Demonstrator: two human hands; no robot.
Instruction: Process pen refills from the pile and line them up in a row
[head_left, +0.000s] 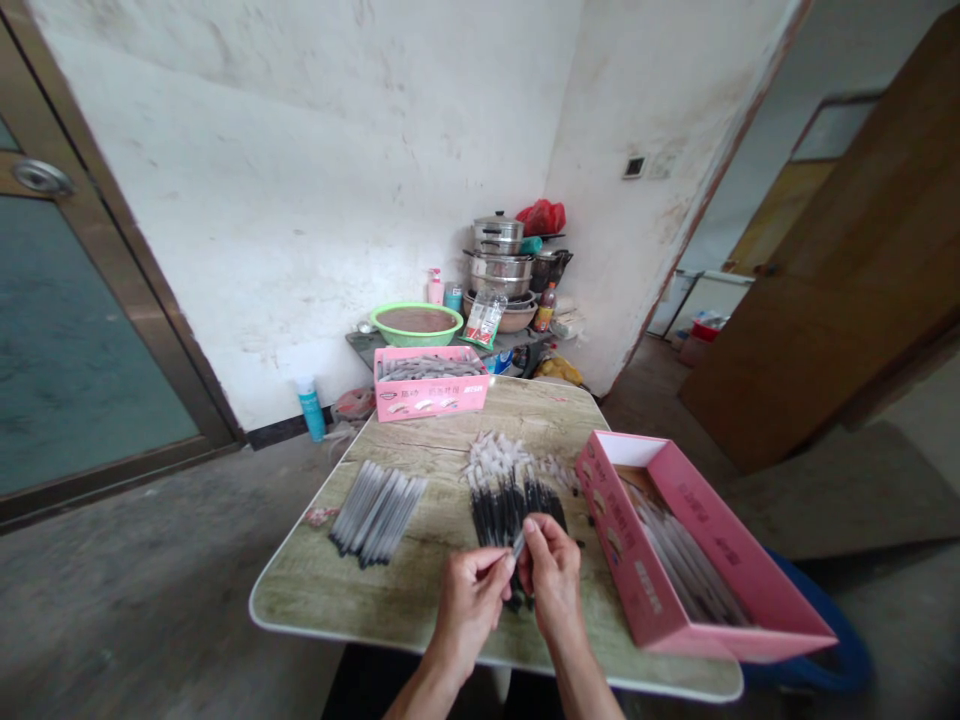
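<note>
My left hand [471, 592] and my right hand [555, 572] meet over the front middle of the table. Both are closed, pinching a slim pale pen part [518, 544] between their fingertips. Its ends are hidden by the fingers. Just beyond and partly beneath my hands lies a bunch of black pen parts [487, 512]. Behind these is a heap of small whitish translucent pieces [495, 452], probably pen caps. Off to the left, grey translucent pen barrels [381, 508] with dark ends lie side by side.
On the table's [300, 590] right edge stands an open pink box [630, 560] of pale pen barrels. Another pink box [431, 398], full of grey pens, sits at the far edge. Behind it are a green basin [416, 338] and stacked pots [499, 270].
</note>
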